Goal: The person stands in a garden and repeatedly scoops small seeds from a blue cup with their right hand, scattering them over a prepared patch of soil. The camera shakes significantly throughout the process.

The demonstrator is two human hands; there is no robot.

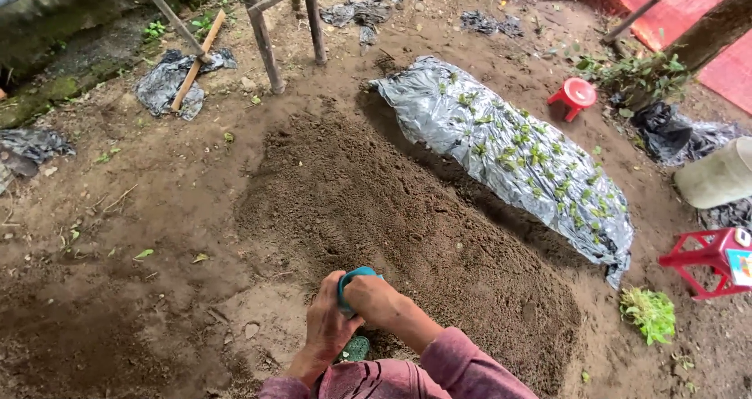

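Lower centre: teal cup clamped between left hand and right hand; judged light, rigid plastic, best gripped by rim.

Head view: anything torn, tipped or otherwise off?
Mainly litter: crumpled scraps of black plastic sheet lie scattered about the dirt, one under a fallen wooden stick. A small red plastic stool sits tilted. Both hands grip a teal round container; nothing spilled.
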